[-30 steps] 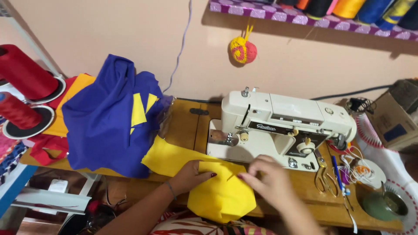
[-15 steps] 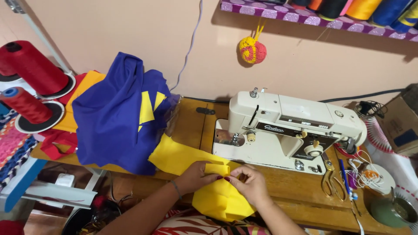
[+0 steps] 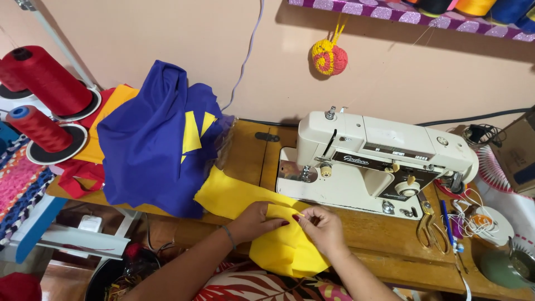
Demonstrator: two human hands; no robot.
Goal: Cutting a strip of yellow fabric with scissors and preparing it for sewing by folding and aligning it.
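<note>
A piece of yellow fabric (image 3: pixel 234 195) lies across the front of the wooden sewing table (image 3: pixel 251 153) and hangs over its edge. My left hand (image 3: pixel 257 221) rests on the fabric with its fingertips pinching a fold. My right hand (image 3: pixel 321 226) meets it from the right and pinches the same fold. Just behind the hands stands a cream sewing machine (image 3: pixel 384 159).
A heap of blue cloth with yellow patches (image 3: pixel 156 142) lies at the table's left. Two red thread cones (image 3: pixel 42 92) stand farther left. Scissors (image 3: pixel 426 226), thread and small tools lie to the machine's right. A pincushion ball (image 3: pixel 329 57) hangs on the wall.
My right hand has come in from the right to meet the left, and both now pinch a fold in the yellow fabric. The view has drifted slightly.
</note>
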